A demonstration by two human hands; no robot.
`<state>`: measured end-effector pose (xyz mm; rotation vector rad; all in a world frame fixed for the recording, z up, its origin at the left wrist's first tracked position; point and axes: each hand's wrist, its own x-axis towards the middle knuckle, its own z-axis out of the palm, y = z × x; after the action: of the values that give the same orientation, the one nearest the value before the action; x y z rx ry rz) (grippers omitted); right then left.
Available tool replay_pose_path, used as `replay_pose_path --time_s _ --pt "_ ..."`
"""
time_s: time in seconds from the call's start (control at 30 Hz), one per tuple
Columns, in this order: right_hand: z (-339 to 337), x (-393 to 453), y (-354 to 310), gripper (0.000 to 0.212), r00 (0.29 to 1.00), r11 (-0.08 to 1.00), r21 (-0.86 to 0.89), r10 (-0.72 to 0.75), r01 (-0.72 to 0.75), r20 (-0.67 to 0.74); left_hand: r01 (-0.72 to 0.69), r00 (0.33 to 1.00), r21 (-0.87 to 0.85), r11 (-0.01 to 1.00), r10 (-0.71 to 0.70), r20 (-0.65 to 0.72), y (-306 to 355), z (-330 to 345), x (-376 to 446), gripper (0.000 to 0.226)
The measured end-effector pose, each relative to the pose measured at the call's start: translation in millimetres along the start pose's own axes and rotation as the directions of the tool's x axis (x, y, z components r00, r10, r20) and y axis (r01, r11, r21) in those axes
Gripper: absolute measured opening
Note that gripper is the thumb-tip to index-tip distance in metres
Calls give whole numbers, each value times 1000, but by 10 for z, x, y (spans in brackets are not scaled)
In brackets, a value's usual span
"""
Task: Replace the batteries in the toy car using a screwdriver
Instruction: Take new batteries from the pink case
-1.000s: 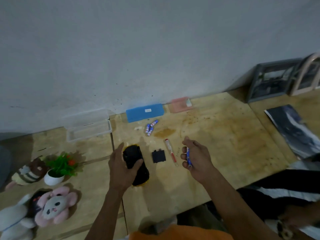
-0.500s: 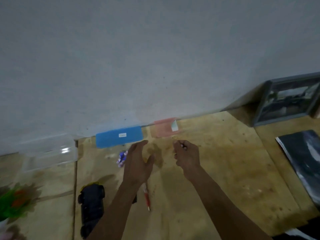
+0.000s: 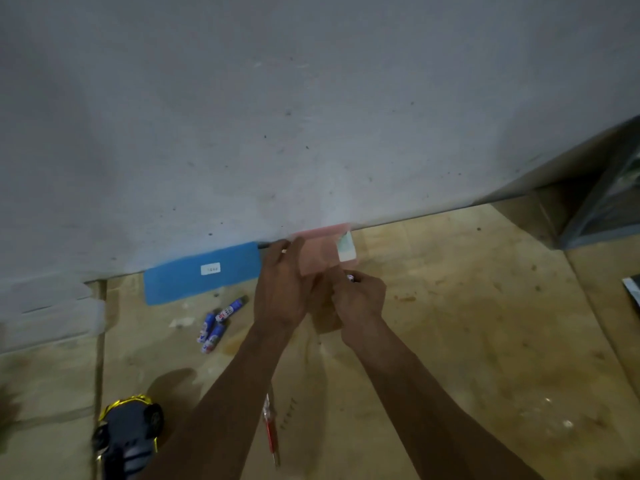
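Both hands have reached forward to the wall: the left hand (image 3: 282,289) now grasps the pink case (image 3: 320,252), while the right hand (image 3: 360,299) stays curled around a battery (image 3: 350,278). Its print is too blurred to read, as is the blue case's (image 3: 202,273) white label. Loose batteries (image 3: 218,323) lie nearby; the screwdriver (image 3: 270,427) and toy car (image 3: 128,434) lie nearer the person.

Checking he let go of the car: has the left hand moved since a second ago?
Yes. The left hand left the toy car and went forward to the pink box at the wall.
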<state>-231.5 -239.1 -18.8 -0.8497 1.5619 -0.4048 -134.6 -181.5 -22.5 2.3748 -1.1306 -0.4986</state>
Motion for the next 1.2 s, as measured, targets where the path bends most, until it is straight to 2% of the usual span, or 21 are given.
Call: replay_pose_path --time_s 0.1,0.27,0.4,0.47,0.6,0.7,0.73,0.8,0.9,0.97,1.03,1.13,1.2 --pt "51 -31 -5 61 1000 997 69 24 -23 -4 -5 1000 -6 1000 5 -6 -25 64 21 58" --pt "-11 -73 -16 33 995 989 134 52 -63 82 33 999 -42 999 -33 2 -20 126 -3 63" --pt "-45 -93 -103 23 990 990 138 19 -38 141 65 998 -85 994 -66 -2 8 110 29 63" --pt "-75 -108 -154 23 989 995 96 -6 -8 148 82 996 -73 994 -83 -15 -6 121 44 64" --pt "-252 -111 -255 20 981 989 -103 -85 104 173 138 989 -67 988 -141 -36 25 110 4 64" --pt "-347 -83 -454 16 945 954 -180 -187 240 268 226 959 -339 913 -269 -87 148 50 -53 46" --pt "-361 -72 -536 15 928 939 -194 -219 285 303 234 952 -366 901 -289 -104 172 39 -71 49" --pt "-381 -73 -716 13 889 918 -200 -248 343 386 199 962 -298 933 -245 -123 148 58 -127 53" --pt "-385 6 -889 10 838 896 -247 -207 370 505 106 981 -202 974 -135 -136 85 58 -157 45" --pt "-375 102 -927 18 794 824 -351 -182 445 580 28 985 -193 981 -60 -160 64 31 -159 45" --pt "-353 187 -888 21 700 688 -398 -226 607 677 -35 985 -195 980 1 -171 76 -36 -140 49" --pt "-315 232 -831 21 552 475 -382 -294 793 780 -22 992 -129 991 6 -126 13 -60 -72 47" --pt "-249 307 -753 27 479 344 -376 -294 860 827 -20 994 -104 994 9 -105 -35 -46 -22 49"
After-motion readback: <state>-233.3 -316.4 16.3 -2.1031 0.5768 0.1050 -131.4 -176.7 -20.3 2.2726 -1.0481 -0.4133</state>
